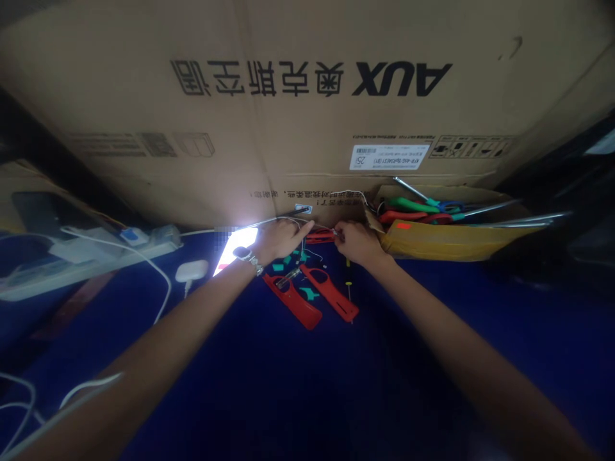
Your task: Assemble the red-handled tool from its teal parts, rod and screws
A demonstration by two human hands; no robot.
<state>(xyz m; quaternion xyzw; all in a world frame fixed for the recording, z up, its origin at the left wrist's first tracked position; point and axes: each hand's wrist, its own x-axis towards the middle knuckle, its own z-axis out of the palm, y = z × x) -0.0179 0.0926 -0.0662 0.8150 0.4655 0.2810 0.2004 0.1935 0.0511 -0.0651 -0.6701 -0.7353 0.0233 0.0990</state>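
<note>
My left hand (283,238) reaches forward over the blue surface (298,378), index finger stretched out towards a thin white wire (348,192) and a dark rod at the foot of the big cardboard box (298,96). There is a watch on that wrist. My right hand (355,243) is closed in a pinch on the end of the thin wire, close to the left fingertip. Below both hands lies a red hand tool with teal grips (312,294), its two handles spread apart.
A shallow yellow-brown cardboard tray (446,240) at the right holds screwdrivers and pliers with green, red and blue handles. A lit phone screen (237,246), a white charger (191,270) and a power strip with cables (96,256) lie at the left.
</note>
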